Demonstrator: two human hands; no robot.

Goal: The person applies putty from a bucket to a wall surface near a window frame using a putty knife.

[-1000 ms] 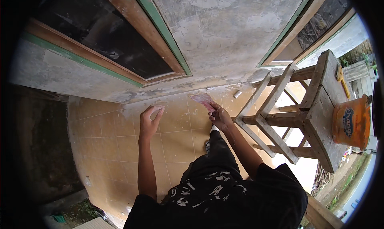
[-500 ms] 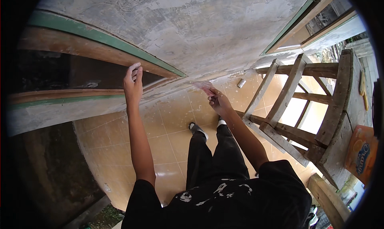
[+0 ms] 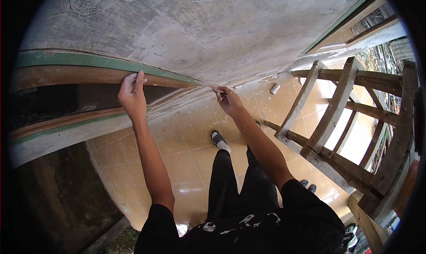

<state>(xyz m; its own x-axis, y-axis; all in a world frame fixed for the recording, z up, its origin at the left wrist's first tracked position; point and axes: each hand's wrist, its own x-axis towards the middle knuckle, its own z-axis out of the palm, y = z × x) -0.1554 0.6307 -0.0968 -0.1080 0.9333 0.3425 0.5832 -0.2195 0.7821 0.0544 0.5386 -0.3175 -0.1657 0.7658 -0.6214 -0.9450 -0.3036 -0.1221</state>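
Both of your hands now meet the window: your left hand [image 3: 133, 94], half open with nothing visible in it, has gone from over the tan tiled floor [image 3: 182, 138] to the brown wooden window frame [image 3: 80, 75]. Your right hand [image 3: 229, 101] pinches the thin, pinkish-red sheet [image 3: 212, 86], now by the frame's right corner, so each hand is at the frame; contact there is unclear.
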